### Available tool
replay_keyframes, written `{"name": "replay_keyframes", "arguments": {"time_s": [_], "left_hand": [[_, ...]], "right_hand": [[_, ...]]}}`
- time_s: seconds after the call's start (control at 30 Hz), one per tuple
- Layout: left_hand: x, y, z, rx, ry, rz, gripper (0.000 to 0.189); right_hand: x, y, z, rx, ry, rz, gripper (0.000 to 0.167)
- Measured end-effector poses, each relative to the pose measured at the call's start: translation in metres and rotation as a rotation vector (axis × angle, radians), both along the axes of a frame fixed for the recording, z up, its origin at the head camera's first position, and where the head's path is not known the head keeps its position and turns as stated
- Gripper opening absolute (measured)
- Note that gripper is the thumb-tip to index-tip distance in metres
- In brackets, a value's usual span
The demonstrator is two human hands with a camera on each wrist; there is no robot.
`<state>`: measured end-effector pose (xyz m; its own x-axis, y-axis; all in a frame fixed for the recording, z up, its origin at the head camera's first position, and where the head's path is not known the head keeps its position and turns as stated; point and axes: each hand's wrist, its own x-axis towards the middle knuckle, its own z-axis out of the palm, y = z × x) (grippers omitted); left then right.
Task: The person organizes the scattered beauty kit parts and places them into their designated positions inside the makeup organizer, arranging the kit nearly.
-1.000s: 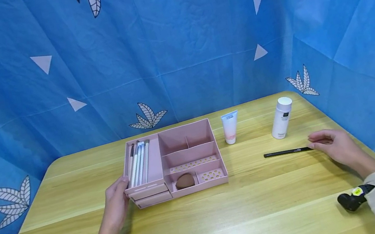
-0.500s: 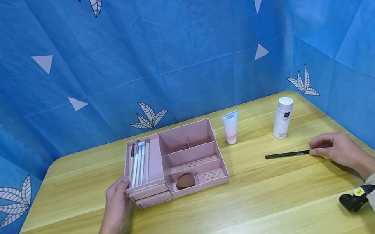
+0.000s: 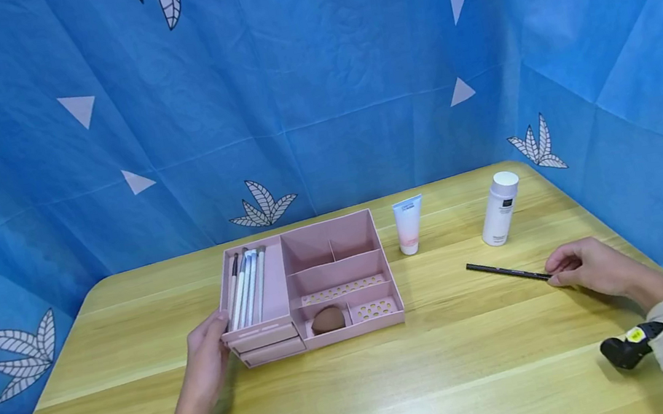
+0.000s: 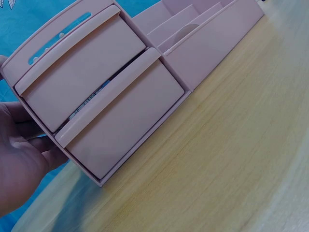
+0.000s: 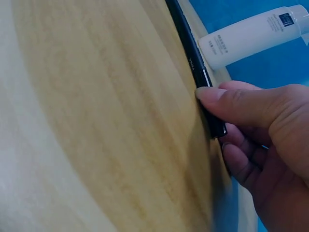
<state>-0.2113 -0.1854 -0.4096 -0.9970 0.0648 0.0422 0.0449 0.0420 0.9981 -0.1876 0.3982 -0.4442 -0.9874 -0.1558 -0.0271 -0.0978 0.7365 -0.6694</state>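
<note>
My right hand (image 3: 588, 267) pinches one end of a slim black cosmetic pencil (image 3: 502, 270) between thumb and fingers. In the right wrist view the pencil (image 5: 187, 41) shows small print, and its held end pokes out below the thumb. On the left side of a pink makeup organizer (image 3: 285, 282), my left hand (image 3: 201, 356) grips the side wall, thumb at the upper edge. Several makeup brushes (image 3: 246, 288) lie in its left tray. A brown makeup sponge (image 3: 328, 320) sits in a front compartment. In the left wrist view two shut drawers (image 4: 120, 111) face the camera.
A white and pink squeeze tube (image 3: 408, 227) stands right of the organizer. Farther right is a white bottle (image 3: 499, 211), upright behind the pencil. Blue patterned cloth (image 3: 309, 78) hangs along the back and right edges of the wooden table (image 3: 441, 373).
The pencil has turned, its held end now nearer the front than its far end. My right hand has shifted slightly toward the front. The left hand and organizer stay put.
</note>
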Motion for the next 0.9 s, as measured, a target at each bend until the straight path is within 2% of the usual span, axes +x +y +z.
{"name": "replay_keyframes", "arguments": {"time_s": [0.23, 0.9], "left_hand": [[0.000, -0.001, -0.001, 0.005, -0.007, -0.010, 0.051], [-0.001, 0.000, -0.002, 0.002, -0.018, -0.005, 0.052]], "right_hand": [[-0.001, -0.003, 0.004, -0.012, -0.038, 0.077, 0.018], [0.001, -0.011, 0.011, -0.048, -0.035, 0.153, 0.015]]}}
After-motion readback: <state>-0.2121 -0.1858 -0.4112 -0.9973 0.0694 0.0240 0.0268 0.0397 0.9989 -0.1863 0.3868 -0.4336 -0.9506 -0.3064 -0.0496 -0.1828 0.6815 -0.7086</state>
